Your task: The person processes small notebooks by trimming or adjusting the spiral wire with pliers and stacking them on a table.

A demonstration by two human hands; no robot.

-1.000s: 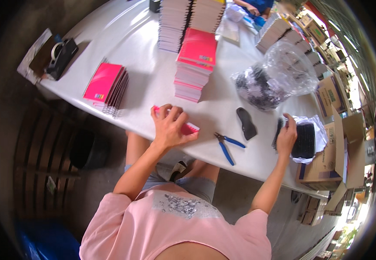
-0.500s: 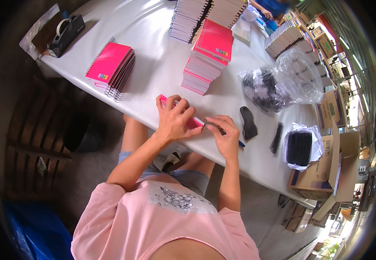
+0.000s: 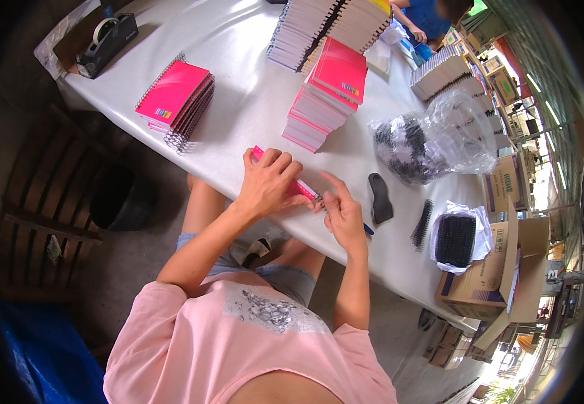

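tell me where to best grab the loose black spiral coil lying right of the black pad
Pinch the black coil across its middle, coming from above. It lies flat on the white table, long and thin, clear of the black pad and the bag of coils, so both long sides are probably open.

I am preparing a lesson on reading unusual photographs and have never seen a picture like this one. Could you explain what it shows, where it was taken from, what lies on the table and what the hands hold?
There is no machine here, only a person at work. A wide fisheye camera on their head looks down, so straight edges bend. The left hand presses on a pink notebook at the near edge of the white table. The right hand pinches the black spiral wire at that notebook's end. Also on the table: stacks of pink notebooks, a clear bag of black coils, a loose black coil and a tape dispenser.
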